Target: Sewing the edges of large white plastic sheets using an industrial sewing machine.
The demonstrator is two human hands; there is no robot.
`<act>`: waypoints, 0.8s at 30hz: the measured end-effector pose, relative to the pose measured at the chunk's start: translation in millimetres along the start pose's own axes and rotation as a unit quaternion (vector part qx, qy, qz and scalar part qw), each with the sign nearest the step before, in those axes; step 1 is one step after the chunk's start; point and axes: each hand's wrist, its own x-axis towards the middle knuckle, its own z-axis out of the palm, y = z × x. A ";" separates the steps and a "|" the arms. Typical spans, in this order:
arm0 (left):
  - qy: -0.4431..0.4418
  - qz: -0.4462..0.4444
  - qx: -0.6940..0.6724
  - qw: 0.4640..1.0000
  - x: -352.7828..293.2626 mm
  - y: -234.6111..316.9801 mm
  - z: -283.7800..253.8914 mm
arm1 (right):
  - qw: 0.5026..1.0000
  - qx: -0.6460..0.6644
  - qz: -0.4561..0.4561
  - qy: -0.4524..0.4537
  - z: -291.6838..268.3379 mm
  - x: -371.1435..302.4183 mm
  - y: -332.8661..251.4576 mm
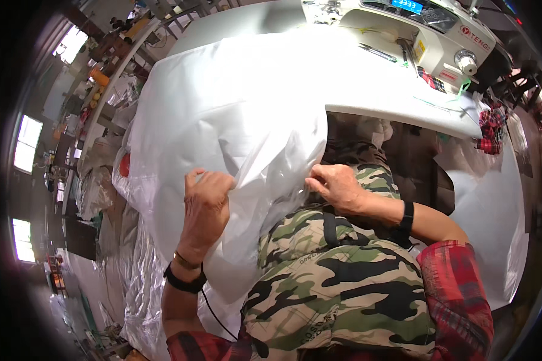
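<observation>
A large glossy white sheet of fabric or plastic film (186, 129) spreads over the sewing table and hangs down over its near edge toward my lap. My left hand (209, 201) is closed on the sheet at the left, its fingertips turned away from view. Over my camouflage apron, my right hand (338, 185) pinches the sheet's right edge with thumb and fingers. Between the two hands the material is creased and pulled into folds. Strong light washes out the sheet near the machine.
A white sewing machine (451, 45) with a lit blue display stands at the far right of the white table (403, 117). A dark slim tool (377, 53) and red plaid scraps (492, 123) lie near it. More white sheeting (488, 204) hangs at the right. Crumpled clear film (140, 295) lies at left.
</observation>
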 end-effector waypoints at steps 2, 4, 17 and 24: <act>-0.003 0.002 0.013 1.000 1.7 -4.2 -3.0 | 0.998 -0.059 0.000 -0.018 -10.0 3.7 -2.7; -0.006 0.010 0.020 1.000 3.9 -5.5 -2.4 | 0.994 -0.069 0.058 -0.056 -22.1 7.7 -4.9; 0.035 0.027 0.063 0.997 15.2 -14.6 -23.4 | 0.904 0.203 -0.160 -0.341 -3.9 28.5 -66.3; 0.035 0.032 0.057 0.997 16.2 -19.4 -18.7 | 0.903 0.298 0.278 -0.136 -12.6 7.1 -5.0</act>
